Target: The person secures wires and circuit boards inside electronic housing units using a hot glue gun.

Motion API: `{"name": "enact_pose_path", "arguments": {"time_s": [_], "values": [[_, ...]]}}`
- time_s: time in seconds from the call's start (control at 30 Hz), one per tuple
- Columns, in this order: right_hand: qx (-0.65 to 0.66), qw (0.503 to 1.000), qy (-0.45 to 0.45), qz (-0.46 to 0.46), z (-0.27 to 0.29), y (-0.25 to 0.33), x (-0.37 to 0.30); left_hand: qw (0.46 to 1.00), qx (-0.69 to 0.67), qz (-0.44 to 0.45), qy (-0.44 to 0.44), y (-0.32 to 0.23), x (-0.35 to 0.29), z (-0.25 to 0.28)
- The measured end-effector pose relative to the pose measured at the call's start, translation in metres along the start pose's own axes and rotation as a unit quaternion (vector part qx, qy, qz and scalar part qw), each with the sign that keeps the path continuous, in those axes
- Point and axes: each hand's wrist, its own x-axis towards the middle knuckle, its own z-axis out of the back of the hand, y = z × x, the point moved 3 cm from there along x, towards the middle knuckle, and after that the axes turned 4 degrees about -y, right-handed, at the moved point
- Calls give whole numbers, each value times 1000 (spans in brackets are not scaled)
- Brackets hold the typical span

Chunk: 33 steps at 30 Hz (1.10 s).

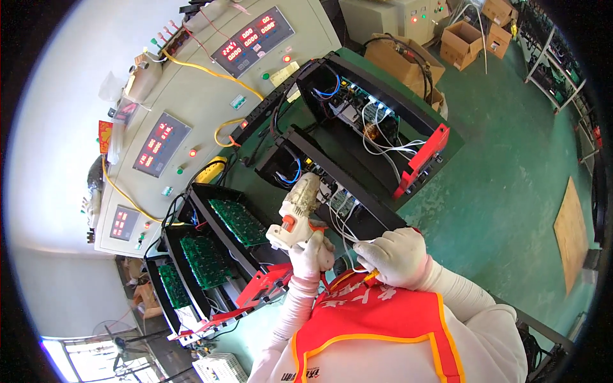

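A green floor (pixel 491 159) stretches away to the right, with open cardboard boxes (pixel 461 43) at its far edge. On the far left stands a beige cabinet (pixel 207 105) with lit red digital displays (pixel 255 41). Black open chassis (pixel 361 191) crowd the green bench (pixel 249 185) before it; those on the left have large green circuit boards (pixel 236 220), and the far right one bears a red front panel (pixel 424 163).

The left hand (pixel 313 255), in a white glove, closes around the handle of a gun-shaped tool (pixel 295 214), which sits near the middle of the scene, above the near edge of a chassis. The tool is white with an orange part on its side; its blunt front end is grimy and brownish, pointing away and slightly right.

The right hand (pixel 396 255), also gloved, is curled narrow beside it, in front of the red apron (pixel 370 316). Loose white wires (pixel 345 223) run from the chassis to its fingertips; whether they are pinched I cannot tell. A small yellow-orange piece (pixel 370 276) shows just under that hand, too little of it to identify. The tool's grip is mostly covered by the glove, and the tool hides part of the chassis behind.
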Motion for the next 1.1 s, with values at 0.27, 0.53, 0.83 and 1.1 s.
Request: {"name": "enact_pose_path", "arguments": {"time_s": [0.27,0.53,0.83,1.1], "values": [[9,1000,23,3,-1,-1,-2,1000,6,-8,-6,-3,3,3],[19,999,-33,12,5,-4,-3,995,92,28,19,-33,-4,13],[-64,993,-62,-80,12,-12,-2,989,110,52,85,-29,-37,26],[-56,992,-97,-63,10,-13,-4,985,159,17,71,-6,-32,25]]}}
